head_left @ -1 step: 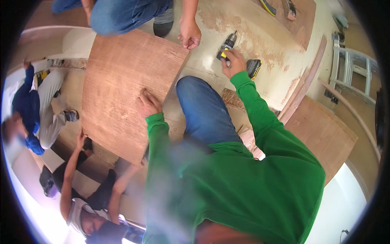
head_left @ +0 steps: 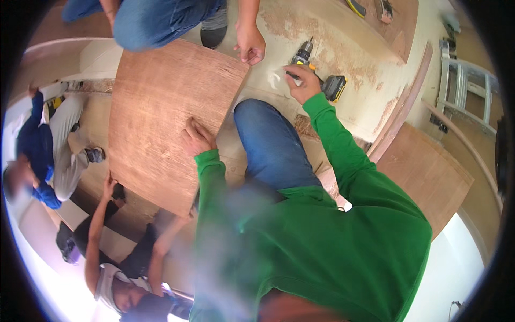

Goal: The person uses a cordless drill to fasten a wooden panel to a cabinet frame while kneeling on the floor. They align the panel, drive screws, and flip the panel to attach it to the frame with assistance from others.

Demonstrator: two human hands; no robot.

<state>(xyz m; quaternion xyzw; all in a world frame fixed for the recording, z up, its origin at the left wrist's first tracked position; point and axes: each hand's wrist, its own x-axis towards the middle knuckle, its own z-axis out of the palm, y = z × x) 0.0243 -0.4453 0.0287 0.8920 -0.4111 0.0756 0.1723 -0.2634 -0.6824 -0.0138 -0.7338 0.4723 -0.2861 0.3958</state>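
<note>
My left hand (head_left: 198,138) rests on a large curved-edged wooden panel (head_left: 166,102), fingers extended and loosely bent, nothing in them. Beyond my right knee, my right hand (head_left: 304,86) pinches a small dark stick-like piece (head_left: 293,75), too small to name. Just past that hand, a yellow-and-black cordless drill (head_left: 303,55) lies on its side on the floor, its battery (head_left: 333,87) to the right. My fingers hide part of its body. Another person's hand (head_left: 250,45) hangs at the panel's far right corner, and a third person's hand (head_left: 109,185) grips the panel's near left edge.
Sawdust lies on the pale floor (head_left: 273,86). A wood strip (head_left: 405,104) and another panel (head_left: 424,177) are at the right, near an aluminium ladder (head_left: 464,88). Tools lie on a board (head_left: 399,32) at the far right. A person in blue (head_left: 35,134) is at the left.
My right hand has shifted slightly left and nearer, uncovering more of the drill. The dark piece now shows between its fingers. My left hand stays on the panel.
</note>
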